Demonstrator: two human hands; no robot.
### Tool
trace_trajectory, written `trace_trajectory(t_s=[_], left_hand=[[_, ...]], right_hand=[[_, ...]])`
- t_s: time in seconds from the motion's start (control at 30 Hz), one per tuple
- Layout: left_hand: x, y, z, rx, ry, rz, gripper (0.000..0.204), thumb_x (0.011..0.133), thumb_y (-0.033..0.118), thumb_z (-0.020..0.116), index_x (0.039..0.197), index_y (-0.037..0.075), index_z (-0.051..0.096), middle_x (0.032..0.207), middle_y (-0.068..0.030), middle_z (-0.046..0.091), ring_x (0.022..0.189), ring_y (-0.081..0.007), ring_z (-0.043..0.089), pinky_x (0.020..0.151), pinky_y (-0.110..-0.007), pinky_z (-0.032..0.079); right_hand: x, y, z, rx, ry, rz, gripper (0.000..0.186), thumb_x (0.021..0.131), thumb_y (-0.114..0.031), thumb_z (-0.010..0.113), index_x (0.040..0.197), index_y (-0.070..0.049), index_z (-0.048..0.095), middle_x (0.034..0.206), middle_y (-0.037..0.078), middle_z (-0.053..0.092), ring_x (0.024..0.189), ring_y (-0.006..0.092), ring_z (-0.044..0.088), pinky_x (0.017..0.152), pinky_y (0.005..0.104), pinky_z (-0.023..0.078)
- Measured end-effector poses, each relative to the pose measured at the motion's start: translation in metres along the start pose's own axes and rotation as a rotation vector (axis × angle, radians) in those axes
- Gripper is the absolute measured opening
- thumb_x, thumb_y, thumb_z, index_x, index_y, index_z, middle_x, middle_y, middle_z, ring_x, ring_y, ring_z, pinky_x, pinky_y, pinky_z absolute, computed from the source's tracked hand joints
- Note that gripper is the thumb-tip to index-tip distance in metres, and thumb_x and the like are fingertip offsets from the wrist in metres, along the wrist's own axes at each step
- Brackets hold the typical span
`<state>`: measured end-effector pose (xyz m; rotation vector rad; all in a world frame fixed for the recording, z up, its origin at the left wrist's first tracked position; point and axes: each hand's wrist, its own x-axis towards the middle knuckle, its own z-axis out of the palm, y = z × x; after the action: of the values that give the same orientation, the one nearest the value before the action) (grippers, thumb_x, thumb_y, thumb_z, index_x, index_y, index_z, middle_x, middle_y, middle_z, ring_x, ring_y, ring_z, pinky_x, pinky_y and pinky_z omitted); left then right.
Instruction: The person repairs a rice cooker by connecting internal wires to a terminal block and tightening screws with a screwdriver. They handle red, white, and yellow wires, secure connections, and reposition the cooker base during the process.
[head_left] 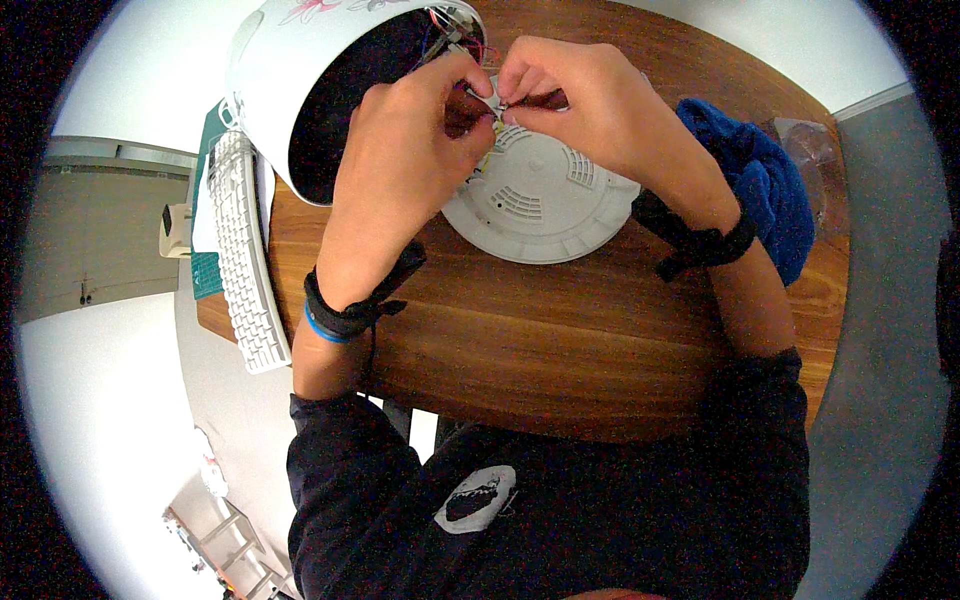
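My left hand (400,150) and my right hand (595,100) meet above a round white plastic base (540,220) with slotted vents. The fingertips of both pinch a small light-coloured piece (492,100), which looks like a wire connector; the fingers partly hide it. Just behind the left hand, a white appliance shell (290,60) with a pink flower print lies tipped over, its dark hollow opening turned toward the base. Red and blue wires (462,40) show inside its far rim. Thin pale yellow wires (487,160) run over the base beside my left fingers.
A white keyboard (240,250) stands at the left table edge, over a green cutting mat (207,275). Right of the base lie a crumpled blue cloth (760,180) and a clear plastic bag or package (810,150). The wooden table (520,340) curves toward my body.
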<state>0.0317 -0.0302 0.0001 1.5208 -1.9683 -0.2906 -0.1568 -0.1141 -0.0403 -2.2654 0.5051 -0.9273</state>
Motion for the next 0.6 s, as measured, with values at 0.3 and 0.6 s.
trace_trajectory(t_s=[0.3,0.6], left_hand=[[0.0,-0.0032,0.0028,0.004,0.013,0.017,0.035,0.081,0.006,0.075,0.108,0.006,0.053,0.091,-0.0177,0.075,0.085,-0.0333,0.074,0.072,-0.04,0.057],[-0.0004,-0.0052,0.0061,-0.037,0.007,0.033,0.034,0.083,0.003,0.073,0.109,0.004,0.052,0.091,-0.0194,0.074,0.087,-0.0359,0.073,0.073,-0.043,0.057]], right_hand=[[0.0006,-0.0032,0.0018,0.015,-0.008,0.003,0.018,0.087,-0.001,0.072,0.1,0.002,0.059,0.087,0.011,0.071,0.088,0.0178,0.073,0.078,0.0303,0.056],[0.0014,-0.0019,0.0009,0.042,-0.03,-0.013,0.017,0.088,-0.001,0.07,0.103,0.003,0.063,0.09,0.012,0.072,0.089,0.0175,0.073,0.08,0.0297,0.056]])
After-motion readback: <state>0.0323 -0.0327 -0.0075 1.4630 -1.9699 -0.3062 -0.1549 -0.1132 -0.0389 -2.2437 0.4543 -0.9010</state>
